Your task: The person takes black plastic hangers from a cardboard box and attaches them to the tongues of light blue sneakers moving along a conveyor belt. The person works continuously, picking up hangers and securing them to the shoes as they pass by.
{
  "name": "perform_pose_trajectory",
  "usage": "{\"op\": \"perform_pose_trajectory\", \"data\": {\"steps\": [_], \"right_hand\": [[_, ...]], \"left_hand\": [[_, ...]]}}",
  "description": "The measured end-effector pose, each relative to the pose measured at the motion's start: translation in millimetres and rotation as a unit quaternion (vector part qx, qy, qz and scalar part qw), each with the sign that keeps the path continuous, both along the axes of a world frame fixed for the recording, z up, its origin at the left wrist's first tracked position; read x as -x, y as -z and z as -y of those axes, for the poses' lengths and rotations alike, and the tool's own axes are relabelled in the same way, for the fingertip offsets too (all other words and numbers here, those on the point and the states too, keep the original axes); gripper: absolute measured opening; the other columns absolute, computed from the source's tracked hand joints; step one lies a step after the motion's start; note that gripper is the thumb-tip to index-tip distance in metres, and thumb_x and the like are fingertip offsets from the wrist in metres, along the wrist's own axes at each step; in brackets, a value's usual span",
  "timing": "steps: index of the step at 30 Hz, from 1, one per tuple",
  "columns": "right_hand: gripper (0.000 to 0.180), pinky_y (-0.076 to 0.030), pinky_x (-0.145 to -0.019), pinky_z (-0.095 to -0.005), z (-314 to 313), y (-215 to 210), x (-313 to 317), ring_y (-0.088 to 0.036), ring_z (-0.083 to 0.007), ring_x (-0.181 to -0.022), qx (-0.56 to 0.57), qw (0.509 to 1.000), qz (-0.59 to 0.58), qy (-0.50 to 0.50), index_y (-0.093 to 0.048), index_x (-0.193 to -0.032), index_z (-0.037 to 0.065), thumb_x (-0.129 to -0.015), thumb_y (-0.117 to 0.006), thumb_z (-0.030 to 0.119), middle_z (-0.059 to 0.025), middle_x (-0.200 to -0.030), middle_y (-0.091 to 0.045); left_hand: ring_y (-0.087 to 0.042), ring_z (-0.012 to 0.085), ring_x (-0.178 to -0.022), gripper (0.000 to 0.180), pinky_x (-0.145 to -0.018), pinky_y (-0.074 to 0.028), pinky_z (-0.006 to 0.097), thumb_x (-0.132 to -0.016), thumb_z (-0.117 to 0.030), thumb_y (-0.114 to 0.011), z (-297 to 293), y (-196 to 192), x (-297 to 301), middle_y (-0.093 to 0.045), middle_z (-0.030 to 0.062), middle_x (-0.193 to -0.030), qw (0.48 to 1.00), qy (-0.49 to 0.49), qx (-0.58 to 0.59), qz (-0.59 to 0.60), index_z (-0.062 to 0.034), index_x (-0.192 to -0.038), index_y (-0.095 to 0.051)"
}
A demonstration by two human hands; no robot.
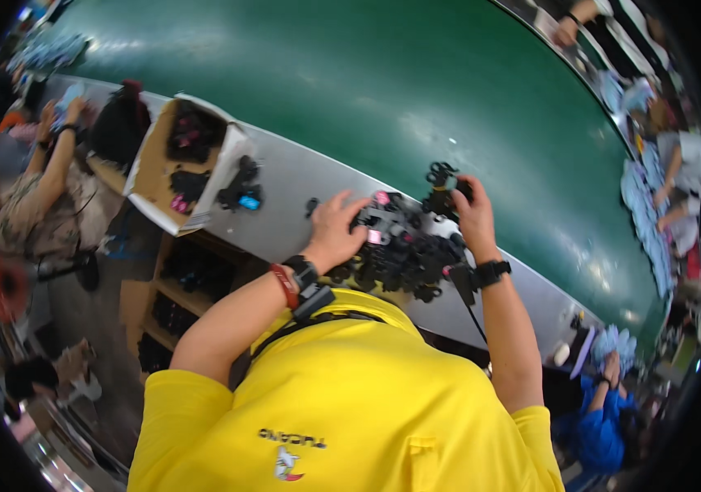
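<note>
A heap of small black plastic pieces (404, 254), some shaped like hooks or clips, lies on the grey metal ledge in front of me. Bits of pink and white show among them. My left hand (336, 232) is at the heap's left side, thumb and fingers apart, fingertips touching its edge. At the heap's far right, my right hand (475, 215) has its fingers curled around a small black piece (465, 190); its exact kind is hidden. Just left of those fingers, a cluster of black ringed pieces (441, 179) reaches over the green surface's edge.
Beyond the ledge runs a wide green conveyor-like surface (350, 90). To the left stand an open cardboard box (144, 168) with black and pink pieces, and a small black pile with a blue item (249, 202). Shelves (172, 289) sit below. Other people work on both sides.
</note>
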State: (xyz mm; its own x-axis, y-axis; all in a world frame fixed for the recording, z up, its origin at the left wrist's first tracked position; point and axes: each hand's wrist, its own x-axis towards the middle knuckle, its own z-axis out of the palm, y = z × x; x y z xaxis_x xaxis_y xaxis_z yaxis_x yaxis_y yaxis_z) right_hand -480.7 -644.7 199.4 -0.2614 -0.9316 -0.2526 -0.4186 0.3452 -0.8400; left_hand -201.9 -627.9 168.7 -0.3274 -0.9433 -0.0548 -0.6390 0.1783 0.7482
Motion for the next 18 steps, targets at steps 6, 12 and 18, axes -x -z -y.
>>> {"op": "perform_pose_trajectory", "data": {"steps": [6, 12, 18], "right_hand": [[0.025, -0.051, -0.070, -0.0271, -19, -15, 25, -0.060, -0.0133, -0.077, 0.003, 0.972, 0.208, 0.106, -0.055, -0.115, 0.006, -0.090, -0.057, 0.006, -0.0060, -0.100, -0.056], [0.021, -0.039, -0.075, -0.0221, -84, -20, 73, -0.051, -0.0053, -0.080, -0.057, 0.963, 0.220, 0.144, -0.061, -0.111, 0.011, -0.090, -0.058, 0.015, 0.0045, -0.091, -0.058], [0.021, -0.036, -0.073, -0.0216, -141, 6, 70, -0.048, -0.0044, -0.079, -0.103, 0.949, 0.224, 0.195, -0.062, -0.109, 0.013, -0.089, -0.060, 0.015, 0.0069, -0.087, -0.056]], "left_hand": [[-0.042, 0.0350, -0.122, 0.064, -0.102, -0.030, 0.047, -0.078, -0.033, -0.068, 10, -3, -3, -0.045, 0.0166, -0.132, 0.997, 0.028, -0.034, -0.057, -0.0156, -0.135, -0.045], [-0.017, 0.0445, -0.138, 0.112, -0.108, -0.012, 0.061, -0.060, -0.052, -0.080, 16, -16, -15, -0.020, 0.0204, -0.150, 0.976, 0.121, -0.097, 0.152, -0.0212, -0.148, -0.019], [-0.019, 0.0457, -0.136, 0.126, -0.105, -0.019, 0.064, -0.047, -0.051, -0.087, 10, -22, -11, -0.019, 0.0189, -0.150, 0.961, 0.200, -0.037, 0.185, -0.0205, -0.148, -0.019]]}}
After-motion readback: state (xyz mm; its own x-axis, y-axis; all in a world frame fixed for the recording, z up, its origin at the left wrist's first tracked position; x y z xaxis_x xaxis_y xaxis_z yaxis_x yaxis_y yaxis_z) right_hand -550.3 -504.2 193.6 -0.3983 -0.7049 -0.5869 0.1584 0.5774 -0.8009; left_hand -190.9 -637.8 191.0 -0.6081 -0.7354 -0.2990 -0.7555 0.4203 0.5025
